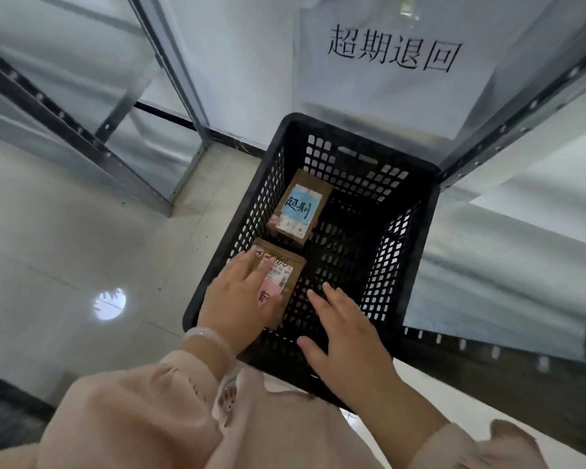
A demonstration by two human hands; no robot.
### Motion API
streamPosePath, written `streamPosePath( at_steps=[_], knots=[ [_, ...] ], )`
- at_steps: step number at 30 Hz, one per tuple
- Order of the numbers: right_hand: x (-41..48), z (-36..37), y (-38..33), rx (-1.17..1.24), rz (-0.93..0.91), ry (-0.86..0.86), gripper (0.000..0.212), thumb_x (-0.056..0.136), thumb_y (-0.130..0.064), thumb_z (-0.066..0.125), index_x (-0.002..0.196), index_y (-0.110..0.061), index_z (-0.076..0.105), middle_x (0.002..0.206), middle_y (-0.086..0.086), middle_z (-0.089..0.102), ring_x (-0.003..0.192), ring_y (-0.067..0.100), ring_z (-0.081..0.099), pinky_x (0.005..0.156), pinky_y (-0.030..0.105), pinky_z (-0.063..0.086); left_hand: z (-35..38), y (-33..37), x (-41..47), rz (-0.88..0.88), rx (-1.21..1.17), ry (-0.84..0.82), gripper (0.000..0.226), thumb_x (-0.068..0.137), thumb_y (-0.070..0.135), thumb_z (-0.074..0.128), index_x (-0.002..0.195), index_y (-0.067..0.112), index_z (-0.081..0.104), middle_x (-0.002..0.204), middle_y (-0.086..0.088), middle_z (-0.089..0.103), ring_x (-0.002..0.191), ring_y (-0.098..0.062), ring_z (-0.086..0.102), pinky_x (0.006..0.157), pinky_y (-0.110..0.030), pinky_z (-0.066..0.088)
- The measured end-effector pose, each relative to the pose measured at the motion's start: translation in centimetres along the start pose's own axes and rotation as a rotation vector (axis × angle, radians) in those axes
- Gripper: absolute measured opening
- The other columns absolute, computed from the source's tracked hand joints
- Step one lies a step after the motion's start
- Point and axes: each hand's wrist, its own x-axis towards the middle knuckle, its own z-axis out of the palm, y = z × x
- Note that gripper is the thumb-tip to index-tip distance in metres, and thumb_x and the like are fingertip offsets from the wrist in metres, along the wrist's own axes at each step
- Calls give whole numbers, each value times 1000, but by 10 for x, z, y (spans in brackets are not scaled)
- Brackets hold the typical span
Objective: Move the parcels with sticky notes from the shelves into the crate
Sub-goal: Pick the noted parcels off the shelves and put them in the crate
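Note:
A black perforated crate (pixel 416 231) stands on the floor between the shelves. Two brown parcels lie inside it along the left wall. The far parcel (pixel 300 206) carries a blue sticky note with black writing. The near parcel (pixel 290 279) bears a pink sticky note and a shipping label. My left hand (pixel 241 304) rests flat on top of the near parcel, fingers straight, partly covering the pink note. My right hand (pixel 349 336) hovers over the crate's near right part with fingers spread, holding nothing.
Grey metal shelves flank the crate: one shelf unit (pixel 92 130) on the left, another shelf unit (pixel 521 184) on the right. A white paper sign (pixel 393 55) with black characters hangs on the wall behind. Pale floor tiles (pixel 82 265) lie to the left.

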Motion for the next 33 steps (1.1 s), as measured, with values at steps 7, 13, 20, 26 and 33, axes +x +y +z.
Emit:
streamPosePath(
  at_steps=[7, 13, 20, 26, 33],
  knots=[
    [-69, -73, -37, -149, -116, 147, 75, 89, -58, 46, 153, -33, 16, 162, -4, 8, 149, 15, 1, 121, 38, 3, -101, 67, -82, 96, 154, 144, 63, 88, 54, 50, 146, 33, 39, 157, 1, 31, 145, -24, 25, 117, -48, 25],
    [-152, -112, -64, -207, -154, 303, 77, 89, -58, 46, 153, -33, 13, 163, -4, 6, 149, 14, -3, 121, 38, -1, -155, 115, -151, 199, 119, 311, 58, 86, 48, 57, 139, 24, 51, 149, -6, 44, 137, -29, 38, 110, -53, 35],
    [-280, -161, -77, -266, -136, 545, 78, 87, -54, 54, 153, -27, 22, 161, -2, 18, 148, 16, 11, 121, 33, 7, -197, 186, -236, 419, 95, 489, 60, 85, 51, 55, 140, 27, 48, 147, -4, 46, 134, -27, 42, 105, -53, 41],
    [-386, -223, -78, -322, -74, 832, 72, 86, -54, 50, 149, -23, 33, 157, 2, 30, 146, 19, 21, 120, 39, 16, -254, 279, -295, 623, 65, 630, 60, 86, 44, 63, 141, 26, 47, 148, -4, 46, 137, -27, 42, 110, -55, 35],
    [-484, -318, -40, -346, 21, 1153, 73, 84, -53, 53, 147, -26, 30, 154, 3, 33, 144, 20, 24, 118, 43, 24, -300, 410, -340, 810, 47, 750, 58, 87, 43, 61, 141, 29, 46, 148, -1, 45, 136, -25, 38, 113, -52, 30]
  ],
)
